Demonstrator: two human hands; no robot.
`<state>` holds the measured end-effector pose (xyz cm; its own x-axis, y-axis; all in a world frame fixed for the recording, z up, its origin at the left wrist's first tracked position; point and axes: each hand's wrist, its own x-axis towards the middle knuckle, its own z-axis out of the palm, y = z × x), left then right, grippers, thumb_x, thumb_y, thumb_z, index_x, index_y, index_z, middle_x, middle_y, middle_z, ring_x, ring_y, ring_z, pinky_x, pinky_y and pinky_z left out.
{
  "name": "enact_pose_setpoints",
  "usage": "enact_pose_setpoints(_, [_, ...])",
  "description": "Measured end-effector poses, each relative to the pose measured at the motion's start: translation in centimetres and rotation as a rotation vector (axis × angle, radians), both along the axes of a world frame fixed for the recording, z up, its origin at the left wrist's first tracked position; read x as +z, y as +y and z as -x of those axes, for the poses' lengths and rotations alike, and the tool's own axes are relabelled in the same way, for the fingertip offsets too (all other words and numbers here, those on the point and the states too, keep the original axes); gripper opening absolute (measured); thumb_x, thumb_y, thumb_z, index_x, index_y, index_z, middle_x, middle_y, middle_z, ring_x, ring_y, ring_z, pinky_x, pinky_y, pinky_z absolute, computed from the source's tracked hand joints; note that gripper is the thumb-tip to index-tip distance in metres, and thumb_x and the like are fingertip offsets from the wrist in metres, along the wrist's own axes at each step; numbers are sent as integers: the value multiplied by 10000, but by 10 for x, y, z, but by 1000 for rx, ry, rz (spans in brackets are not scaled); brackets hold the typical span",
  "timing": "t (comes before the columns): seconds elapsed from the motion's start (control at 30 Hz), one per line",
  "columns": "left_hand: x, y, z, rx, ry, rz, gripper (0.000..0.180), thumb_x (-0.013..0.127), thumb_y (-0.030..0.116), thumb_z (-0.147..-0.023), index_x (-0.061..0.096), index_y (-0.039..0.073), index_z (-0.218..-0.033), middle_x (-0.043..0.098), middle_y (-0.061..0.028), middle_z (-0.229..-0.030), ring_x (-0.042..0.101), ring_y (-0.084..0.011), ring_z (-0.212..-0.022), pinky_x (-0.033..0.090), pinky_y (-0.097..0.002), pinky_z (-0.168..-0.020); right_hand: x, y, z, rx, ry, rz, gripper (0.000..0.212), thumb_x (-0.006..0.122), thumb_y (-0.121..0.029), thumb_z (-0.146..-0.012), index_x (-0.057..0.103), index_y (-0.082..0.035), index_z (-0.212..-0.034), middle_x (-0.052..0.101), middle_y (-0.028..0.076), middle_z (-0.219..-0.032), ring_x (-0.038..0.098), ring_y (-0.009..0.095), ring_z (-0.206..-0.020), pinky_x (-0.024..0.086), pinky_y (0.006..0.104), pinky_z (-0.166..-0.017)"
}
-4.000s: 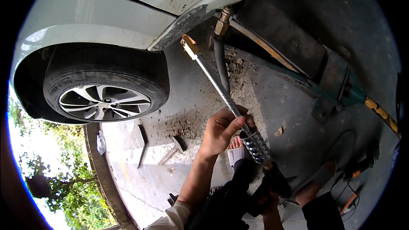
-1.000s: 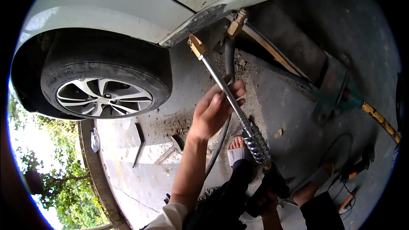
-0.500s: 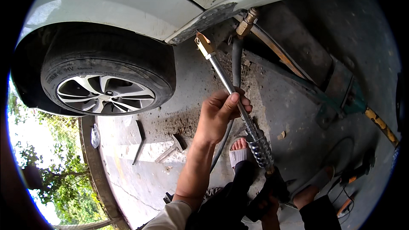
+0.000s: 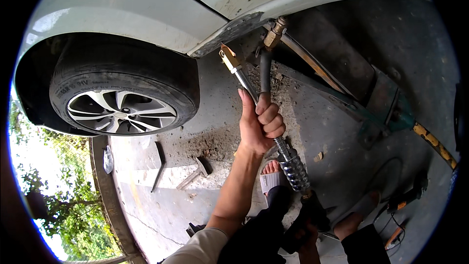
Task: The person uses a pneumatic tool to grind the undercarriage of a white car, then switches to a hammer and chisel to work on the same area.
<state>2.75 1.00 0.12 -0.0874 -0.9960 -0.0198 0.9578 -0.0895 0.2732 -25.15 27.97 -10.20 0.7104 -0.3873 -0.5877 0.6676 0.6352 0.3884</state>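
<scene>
left hand (image 4: 261, 122) wrapped fully round a tilted metal rod tool (image 4: 294, 170), thumb (image 4: 246, 105) laid lengthwise, right hand (image 4: 307, 239) at its black handle (image 4: 313, 211), closure too dim to tell, brass tip (image 4: 230, 60) just beside scuffed car sill (image 4: 227, 33)

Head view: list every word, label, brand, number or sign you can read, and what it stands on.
Tire sidewall: a line of letters and numbers, not copied out here; smaller lettering beside it too small to read.
Metal rod in left hand: none readable.
Elsewhere: none readable.
</scene>
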Motion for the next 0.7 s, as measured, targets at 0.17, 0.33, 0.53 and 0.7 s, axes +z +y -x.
enact_pose_setpoints(0.17, [35,-3,34,433,-762,-554,525,338,593,-955,294,171,-645,197,68,-540,157,-58,-428,132,-243,-372,-1,-4,-3,21,16,118,173,562,-308,-843,515,-142,-856,376,-45,-573,426,119,-532,393,281,-513])
enact_pose_setpoints(0.33, [38,-3,46,240,-710,-554,408,464,432,-976,333,172,-690,275,51,-584,251,-67,-484,210,-226,-441,-3,-3,5,5,90,1,117,549,-293,-854,497,-188,-846,317,-56,-551,355,103,-483,340,270,-478])
enact_pose_setpoints(0.53, [21,-2,17,-56,-367,-334,479,442,385,-983,271,185,-583,212,55,-507,204,-77,-431,168,-237,-381,12,-13,1,28,80,93,90,545,-265,-861,490,-201,-831,247,-68,-552,257,75,-476,282,238,-461])
enact_pose_setpoints(0.7, [22,-6,11,-33,-359,-319,468,400,403,-997,285,173,-605,222,54,-518,198,-71,-438,167,-226,-386,18,-20,-7,8,70,64,63,554,-255,-852,521,-203,-840,254,-65,-550,277,77,-472,282,230,-459])
